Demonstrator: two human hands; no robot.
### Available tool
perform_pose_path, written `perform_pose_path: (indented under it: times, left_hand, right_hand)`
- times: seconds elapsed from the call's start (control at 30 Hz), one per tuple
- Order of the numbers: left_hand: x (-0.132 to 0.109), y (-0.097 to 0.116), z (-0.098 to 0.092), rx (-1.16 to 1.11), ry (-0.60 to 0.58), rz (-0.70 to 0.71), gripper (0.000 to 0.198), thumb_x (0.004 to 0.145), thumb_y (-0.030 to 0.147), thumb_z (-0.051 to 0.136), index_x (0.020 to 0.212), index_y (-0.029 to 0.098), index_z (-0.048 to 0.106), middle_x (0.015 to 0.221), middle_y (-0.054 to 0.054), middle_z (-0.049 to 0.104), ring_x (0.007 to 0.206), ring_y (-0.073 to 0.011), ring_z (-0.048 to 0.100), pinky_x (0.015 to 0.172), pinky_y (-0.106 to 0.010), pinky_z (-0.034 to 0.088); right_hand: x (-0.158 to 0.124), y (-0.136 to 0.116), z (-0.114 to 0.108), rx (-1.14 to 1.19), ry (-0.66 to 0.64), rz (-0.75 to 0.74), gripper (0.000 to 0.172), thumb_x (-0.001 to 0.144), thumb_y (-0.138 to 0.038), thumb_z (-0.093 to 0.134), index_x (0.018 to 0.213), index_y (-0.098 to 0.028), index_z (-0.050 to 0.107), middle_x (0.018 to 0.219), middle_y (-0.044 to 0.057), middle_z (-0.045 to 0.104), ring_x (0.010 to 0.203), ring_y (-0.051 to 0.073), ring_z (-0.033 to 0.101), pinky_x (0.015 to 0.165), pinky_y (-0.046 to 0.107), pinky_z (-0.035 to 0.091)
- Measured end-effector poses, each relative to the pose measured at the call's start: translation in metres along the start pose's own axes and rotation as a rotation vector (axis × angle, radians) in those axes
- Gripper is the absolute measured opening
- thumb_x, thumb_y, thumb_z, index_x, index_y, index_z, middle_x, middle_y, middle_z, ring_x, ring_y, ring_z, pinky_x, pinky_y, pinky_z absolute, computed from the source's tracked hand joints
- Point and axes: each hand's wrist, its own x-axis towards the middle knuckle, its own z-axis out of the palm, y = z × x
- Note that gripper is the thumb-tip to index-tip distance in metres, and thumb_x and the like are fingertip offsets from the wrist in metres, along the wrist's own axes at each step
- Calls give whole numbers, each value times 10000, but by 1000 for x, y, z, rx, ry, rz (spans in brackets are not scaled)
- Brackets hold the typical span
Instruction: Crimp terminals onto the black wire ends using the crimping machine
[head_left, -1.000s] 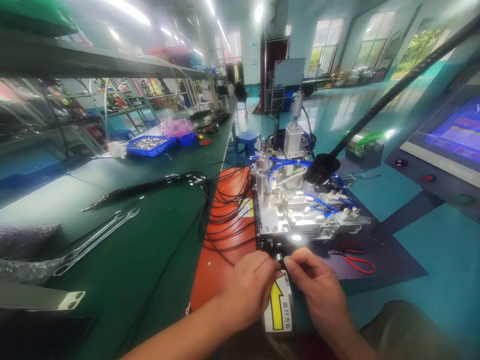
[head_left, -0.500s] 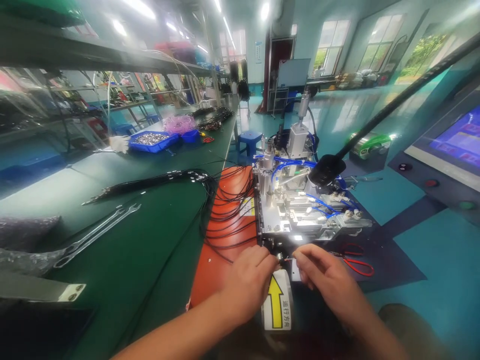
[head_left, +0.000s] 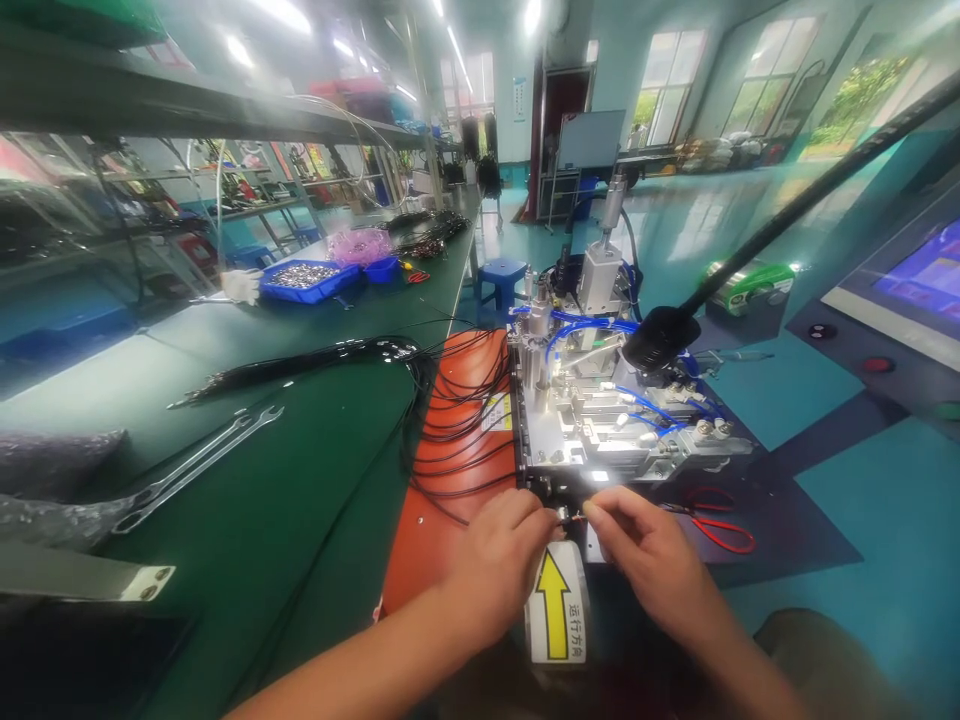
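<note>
My left hand [head_left: 506, 550] is closed in a pinch on a thin black cable [head_left: 568, 519]. Across a small gap, my right hand [head_left: 645, 545] pinches the fine, light-coloured end of that cable between thumb and fingertips. The exact tip is hidden by my fingers. Both hands are just in front of a metal bench machine [head_left: 600, 410] with blue air tubes. Below them, a white label [head_left: 556, 605] carries a yellow arrow. Several black cables [head_left: 457, 465] loop over the orange cover [head_left: 420, 550] to the left of the machine.
Red-handled pliers [head_left: 724, 533] lie right of my right hand. Two wrenches [head_left: 202, 470] and a cable bundle [head_left: 315, 365] rest on the green bench [head_left: 330, 570]. Farther back is a blue tray [head_left: 307, 283] of small metal parts. A black flexible arm [head_left: 720, 285] slants over the machine; a screen panel [head_left: 892, 320] stands right.
The view has shifted slightly. Both hands stay nearly in place, and a bit more dark cable shows between them.
</note>
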Motion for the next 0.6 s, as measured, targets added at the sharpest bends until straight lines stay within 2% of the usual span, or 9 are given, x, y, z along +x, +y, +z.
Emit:
perform_pose_path:
  times: [0.17, 0.6]
  left_hand:
    - [-1, -7, 0, -63, 12, -3, 247, 967, 139, 473, 1153, 181, 629, 965, -76, 612, 856, -191, 549, 739, -305, 478]
    - [-1, -12, 4, 30, 43, -56, 205, 918, 116, 571, 1041, 222, 696, 855, -37, 609, 778, -187, 520, 681, -307, 413]
  right_hand:
    - [4, 10, 11, 70, 33, 42, 346, 945, -501, 499, 792, -213, 612, 624, -37, 475, 578, 139, 431, 540, 260, 344]
    - [11, 25, 31, 251, 62, 131, 331, 914, -486, 558, 774, -194, 626, 599, -44, 465, 557, 129, 413, 508, 240, 318]
